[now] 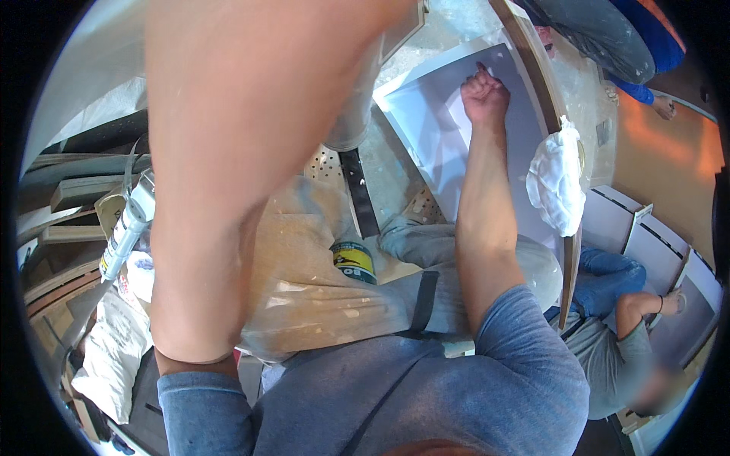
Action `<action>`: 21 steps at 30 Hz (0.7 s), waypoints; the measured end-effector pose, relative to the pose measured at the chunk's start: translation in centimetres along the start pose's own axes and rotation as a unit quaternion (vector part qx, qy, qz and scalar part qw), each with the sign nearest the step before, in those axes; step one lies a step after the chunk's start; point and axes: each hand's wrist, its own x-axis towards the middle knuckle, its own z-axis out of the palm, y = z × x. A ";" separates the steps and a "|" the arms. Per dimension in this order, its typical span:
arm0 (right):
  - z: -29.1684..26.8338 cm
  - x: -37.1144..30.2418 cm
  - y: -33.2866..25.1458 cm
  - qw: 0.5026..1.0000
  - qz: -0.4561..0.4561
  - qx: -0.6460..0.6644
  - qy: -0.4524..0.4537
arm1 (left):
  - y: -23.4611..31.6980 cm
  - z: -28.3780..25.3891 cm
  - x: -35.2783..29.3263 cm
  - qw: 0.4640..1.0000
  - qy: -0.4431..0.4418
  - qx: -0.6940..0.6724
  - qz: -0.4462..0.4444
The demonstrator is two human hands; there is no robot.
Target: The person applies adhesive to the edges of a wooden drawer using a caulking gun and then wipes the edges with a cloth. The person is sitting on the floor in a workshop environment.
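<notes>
My left forearm (228, 152) is raised close to the camera and runs out past the top edge, so its hand is out of sight. My right hand (485, 97) reaches forward over a smooth grey-white panel (437, 106). Its fingers are curled in, with the index finger partly stretched out. A small pale spot shows at the fingertips, too small to name. Along the right side of this panel runs a curved wooden strip (544, 83). A crumpled white cloth (557, 182) hangs over that strip, right of my right forearm.
Between my legs stands a can (353, 263) with a yellow and dark green label. At the left lie a sealant cartridge (125, 239), a white sack (114, 349) and stacked boards (76, 190). One person in jeans (608, 277) is at lower right, another person (601, 34) at top right.
</notes>
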 end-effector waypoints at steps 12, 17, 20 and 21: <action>-3.0 4.4 -5.5 0.221 -0.532 -0.816 0.056 | 0.9 -0.4 -1.1 0.947 0.111 -0.183 -0.240; 1.2 1.7 -5.0 0.387 -0.415 -0.819 0.087 | 0.6 -0.5 -0.6 0.923 0.142 -0.223 -0.280; 2.7 1.3 -4.8 0.334 -0.285 -0.891 0.115 | 0.0 -0.1 -0.2 0.925 0.152 -0.218 -0.271; 2.8 1.6 -4.8 0.332 -0.281 -0.892 0.124 | -0.3 0.1 0.0 0.930 0.149 -0.208 -0.262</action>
